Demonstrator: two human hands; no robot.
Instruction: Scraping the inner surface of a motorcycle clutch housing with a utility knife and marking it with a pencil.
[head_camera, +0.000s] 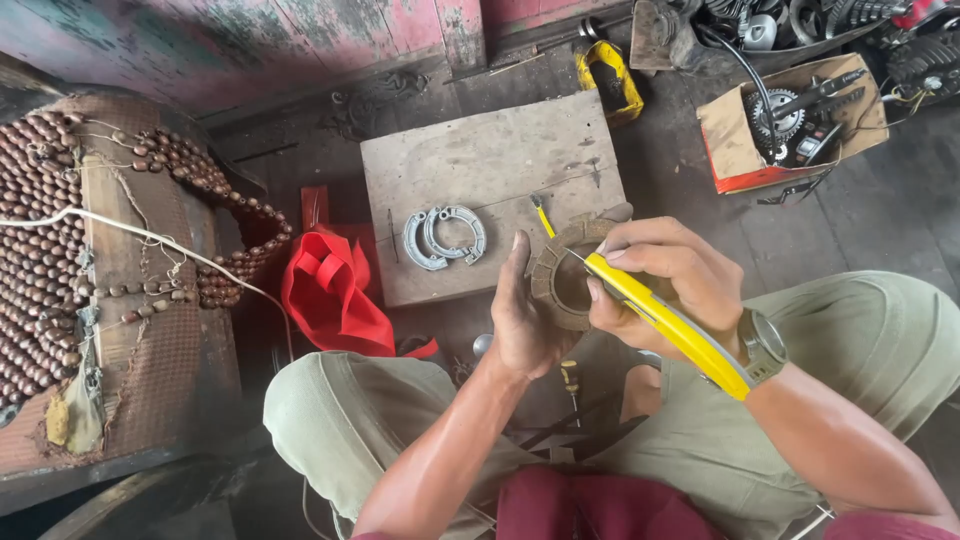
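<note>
Knife work on a ring-shaped friction plate (556, 285), held up over the lap between both knees. Left hand (522, 315) cups the ring from behind, palm and thumb closed round its left rim. Right hand (655, 280) is clenched on a yellow utility knife (668, 322), blade tip touching the ring's upper inner edge. Wristwatch (764, 343) on the right wrist

Judgement on doing it well: keep the blade shallow and stroke away from the left thumb, which sits close to the cutting line; turn the ring in the left hand rather than shifting the knife grip; brace the right fingers against the rim so a slip stops short

Around: wooden board (490, 170) just ahead on the floor, carrying a pair of curved brake shoes (443, 236). Red cloth (330, 290) left of the knee. Beaded seat cover (60, 250) far left, well apart. Cardboard box (735, 140) with a sprocket and parts upper right. Screwdriver (570, 378) lies below the hands, between the legs

Obstacles: nothing lies between hands and ring; the raised knees crowd the elbows somewhat
</note>
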